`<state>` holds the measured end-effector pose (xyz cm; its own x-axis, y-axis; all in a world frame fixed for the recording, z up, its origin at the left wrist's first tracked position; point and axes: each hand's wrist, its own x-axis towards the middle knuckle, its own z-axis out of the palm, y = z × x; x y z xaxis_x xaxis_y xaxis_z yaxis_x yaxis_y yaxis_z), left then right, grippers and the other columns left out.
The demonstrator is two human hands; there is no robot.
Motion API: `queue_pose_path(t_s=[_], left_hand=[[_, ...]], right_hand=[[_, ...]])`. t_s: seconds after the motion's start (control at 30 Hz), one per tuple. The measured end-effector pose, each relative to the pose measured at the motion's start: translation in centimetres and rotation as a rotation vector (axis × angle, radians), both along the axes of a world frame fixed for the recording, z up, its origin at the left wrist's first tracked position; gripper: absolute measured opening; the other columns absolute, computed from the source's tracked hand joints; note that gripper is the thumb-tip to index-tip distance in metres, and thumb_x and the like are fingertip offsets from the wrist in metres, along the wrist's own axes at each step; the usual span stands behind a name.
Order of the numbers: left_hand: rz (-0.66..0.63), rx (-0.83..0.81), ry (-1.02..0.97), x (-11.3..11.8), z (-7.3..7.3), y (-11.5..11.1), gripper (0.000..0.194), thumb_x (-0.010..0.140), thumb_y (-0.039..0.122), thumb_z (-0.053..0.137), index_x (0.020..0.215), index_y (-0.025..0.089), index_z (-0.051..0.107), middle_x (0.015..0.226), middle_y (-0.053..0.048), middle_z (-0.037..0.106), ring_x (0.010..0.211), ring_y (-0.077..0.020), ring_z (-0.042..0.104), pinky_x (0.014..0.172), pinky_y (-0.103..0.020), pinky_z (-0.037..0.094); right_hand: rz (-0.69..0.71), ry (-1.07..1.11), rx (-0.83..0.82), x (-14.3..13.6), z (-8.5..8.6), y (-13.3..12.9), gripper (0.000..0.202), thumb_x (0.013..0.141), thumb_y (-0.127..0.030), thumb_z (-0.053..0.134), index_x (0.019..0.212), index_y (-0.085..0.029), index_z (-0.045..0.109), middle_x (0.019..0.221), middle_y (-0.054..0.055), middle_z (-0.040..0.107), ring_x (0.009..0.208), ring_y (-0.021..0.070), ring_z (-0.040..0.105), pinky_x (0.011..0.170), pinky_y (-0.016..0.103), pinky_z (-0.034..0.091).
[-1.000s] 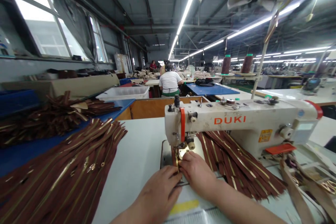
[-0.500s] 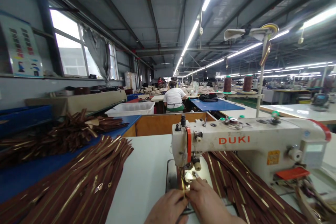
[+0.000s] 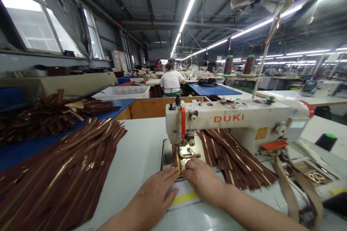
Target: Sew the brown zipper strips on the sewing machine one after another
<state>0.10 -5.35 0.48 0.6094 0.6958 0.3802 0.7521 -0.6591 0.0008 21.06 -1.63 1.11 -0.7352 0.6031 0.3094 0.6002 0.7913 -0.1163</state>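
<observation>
A brown zipper with gold-coloured teeth (image 3: 178, 160) runs under the presser foot area of a white sewing machine (image 3: 202, 118). My left hand (image 3: 155, 191) lies over its near end from the left, fingers stretched out and thumb apart, the fingertips touching the zipper. From the right, my right hand (image 3: 199, 177) has bent fingers closed at the zipper's edge, beside a metal guide (image 3: 188, 152) on the machine bed. What lies under my fingertips is partly hidden.
A pile of brown zippers (image 3: 62, 166) covers the left of the table (image 3: 138, 151). More zippers (image 3: 238, 158) lie under the machine arm. At right are a tray of metal parts (image 3: 316, 177) and a black thread cone (image 3: 326, 141). A person in white (image 3: 172, 81) sits ahead.
My view has shifted, showing more of my forearms and the table's near side. Less of the zipper shows before my hands. My left thumb now stands apart from its fingers.
</observation>
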Motion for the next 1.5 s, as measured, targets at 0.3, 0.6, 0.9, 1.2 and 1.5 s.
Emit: queue_pose_path(t_s=[0.3, 0.6, 0.9, 1.2, 1.5], left_hand=[[0.037, -0.014, 0.037, 0.1, -0.6, 0.4, 0.036, 0.09, 0.03, 0.049, 0.122, 0.015, 0.057, 0.124, -0.009, 0.06, 0.112, -0.0221, 0.058, 0.096, -0.038, 0.049], [0.029, -0.025, 0.023, -0.1, -0.5, 2.4, 0.034, 0.093, 0.03, 0.042, 0.118, 0.015, 0.059, 0.121, -0.009, 0.062, 0.111, -0.0211, 0.058, 0.097, -0.037, 0.048], [0.096, -0.095, 0.074, 0.4, 0.1, 4.3, 0.034, 0.092, 0.027, 0.044, 0.118, 0.011, 0.059, 0.122, -0.011, 0.061, 0.113, -0.0227, 0.057, 0.099, -0.04, 0.046], [0.089, -0.108, 0.031, 0.3, 0.3, 5.5, 0.033, 0.093, 0.025, 0.041, 0.118, 0.011, 0.058, 0.121, -0.012, 0.061, 0.112, -0.0223, 0.057, 0.1, -0.04, 0.045], [0.089, -0.111, 0.002, 0.1, -0.2, 5.8, 0.035, 0.093, 0.028, 0.04, 0.12, 0.012, 0.057, 0.123, -0.012, 0.06, 0.114, -0.0227, 0.055, 0.1, -0.041, 0.044]], right_hand=[[0.058, -0.053, 0.05, 0.4, -0.2, 0.4, 0.014, 0.089, -0.013, 0.054, 0.101, -0.015, 0.062, 0.094, 0.004, 0.059, 0.091, 0.0197, 0.048, 0.082, 0.031, 0.04], [0.051, -0.089, 0.072, -0.2, 0.2, 2.0, 0.009, 0.09, -0.013, 0.055, 0.092, -0.013, 0.064, 0.09, 0.006, 0.058, 0.089, 0.02, 0.048, 0.08, 0.032, 0.04], [-0.03, -0.042, 0.095, -0.9, -0.2, 3.1, 0.011, 0.09, -0.014, 0.052, 0.093, -0.013, 0.063, 0.091, 0.006, 0.058, 0.088, 0.0213, 0.047, 0.077, 0.032, 0.038], [-0.099, 0.0, 0.059, -0.9, -0.4, 2.8, 0.012, 0.091, -0.016, 0.052, 0.089, -0.015, 0.064, 0.086, 0.005, 0.057, 0.085, 0.02, 0.046, 0.076, 0.03, 0.037], [-0.141, 0.03, 0.007, -0.8, 0.0, 2.4, 0.015, 0.092, -0.017, 0.051, 0.087, -0.016, 0.065, 0.085, 0.004, 0.058, 0.084, 0.0179, 0.047, 0.073, 0.029, 0.036]])
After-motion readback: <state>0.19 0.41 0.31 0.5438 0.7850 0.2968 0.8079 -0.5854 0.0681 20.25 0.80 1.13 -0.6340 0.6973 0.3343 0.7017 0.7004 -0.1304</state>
